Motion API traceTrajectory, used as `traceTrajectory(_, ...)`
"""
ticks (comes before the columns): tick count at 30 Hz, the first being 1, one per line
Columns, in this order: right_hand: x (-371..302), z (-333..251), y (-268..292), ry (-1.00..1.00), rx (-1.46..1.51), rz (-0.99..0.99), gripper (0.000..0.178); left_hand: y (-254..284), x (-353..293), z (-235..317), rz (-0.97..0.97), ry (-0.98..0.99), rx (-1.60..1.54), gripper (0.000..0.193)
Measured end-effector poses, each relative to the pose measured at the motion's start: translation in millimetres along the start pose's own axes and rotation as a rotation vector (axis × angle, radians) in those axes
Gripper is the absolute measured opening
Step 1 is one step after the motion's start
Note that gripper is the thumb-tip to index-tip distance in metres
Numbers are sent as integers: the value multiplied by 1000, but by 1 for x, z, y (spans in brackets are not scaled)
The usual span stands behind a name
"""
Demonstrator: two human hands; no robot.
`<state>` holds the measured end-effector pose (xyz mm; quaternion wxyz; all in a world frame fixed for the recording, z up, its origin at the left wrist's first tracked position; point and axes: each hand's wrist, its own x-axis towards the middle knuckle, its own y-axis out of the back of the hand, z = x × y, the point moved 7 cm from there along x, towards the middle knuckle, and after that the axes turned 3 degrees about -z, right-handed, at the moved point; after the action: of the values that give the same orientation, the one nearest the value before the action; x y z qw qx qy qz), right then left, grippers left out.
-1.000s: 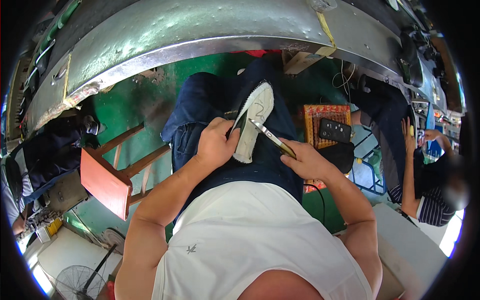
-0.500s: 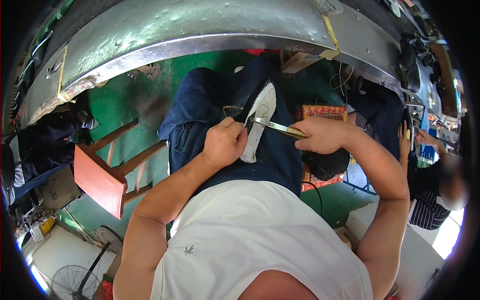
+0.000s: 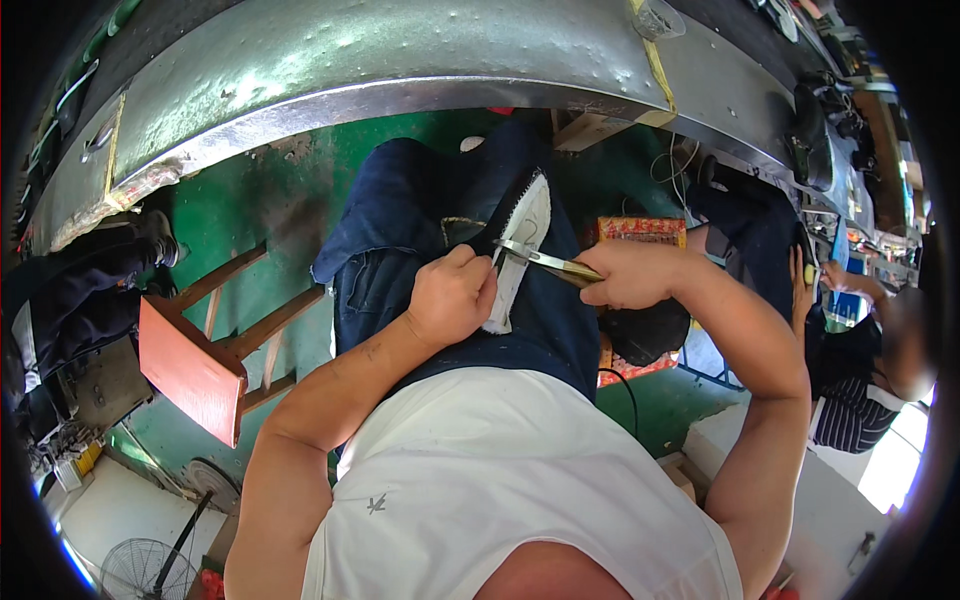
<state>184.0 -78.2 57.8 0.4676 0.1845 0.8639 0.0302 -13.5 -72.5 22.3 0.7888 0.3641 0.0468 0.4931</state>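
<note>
A dark shoe upper lies sole side up across my lap, its pale underside showing with a rough whitish edge and a curved pen-like mark. My left hand is closed around the shoe's left side near the middle, fingers curled and thumb along the edge. In my right hand is a pair of metal pincers, gripped by the handles. The pincers' head reaches over the underside to the left edge, close to my left thumb. Whether the jaws pinch material is too small to tell.
A long metal-topped bench runs across in front of my knees. To the left stands a wooden stool with a reddish seat; a fan is behind it. At right are a red patterned box, a black bundle and a seated co-worker.
The whole view has shifted slightly. The pincers' head has turned a little at the shoe's left edge, while my left hand keeps its hold on the shoe.
</note>
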Motion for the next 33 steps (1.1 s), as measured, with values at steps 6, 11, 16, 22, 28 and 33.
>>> traceTrajectory(6, 15, -25, 18, -195, -362, -136, 35, -34, -18, -69, 79, 415, -314, 42)
traceTrajectory(11, 42, 1, -17, 23, -248, 230, 35, -64, -32, -80, -138, 720, -1117, 61)
traceTrajectory(16, 66, 22, -74, 85, 249, 705, 27, -66, -17, -76, -141, 708, -1234, 68)
traceTrajectory(22, 37, 26, -48, 0, 351, 446, 26, -71, -13, -82, -150, 557, -928, 74)
traceTrajectory(28, 33, 36, -2, 134, 69, 622, 21, -63, -8, -66, -146, 525, -538, 72)
traceTrajectory(33, 76, 45, -63, 181, 430, 585, 27, -47, -1, -56, -83, 422, -414, 72)
